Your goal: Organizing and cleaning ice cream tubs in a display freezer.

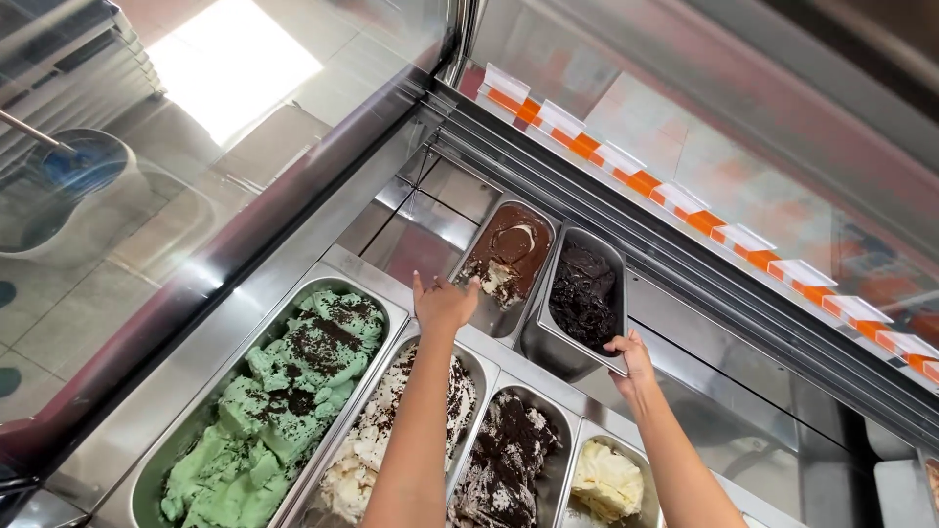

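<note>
At the middle of the frame the left hand [443, 303] is seen from behind, fingers loosely spread and slightly curled; it is laid at the near left corner of the brown pan [509, 256], and whether a rim is actually gripped cannot be told. Right of centre, the right hand [631, 357] is closed around the near right corner of the dark pan [585, 293], thumb on the rim and fingers curled under the edge. The dark pan is a steel tub of near-black ice cream, held tilted and raised above its neighbours; its long axis is run from the near edge at the right hand up and slightly left toward the glass front [743, 166]. The brown pan is set just beside it on the left, rims touching or nearly so, with the same long axis. Along the lower part of the frame a row of pans is seated: the green pan [279, 391] with dark crumbs at lower left, then the white pan [386, 430], partly hidden by the left forearm, the cookie pan [509, 460], and the yellow pan [606, 479] at the bottom edge. Orange-and-white tags [675, 200] are lined diagonally along the upper right.
</note>
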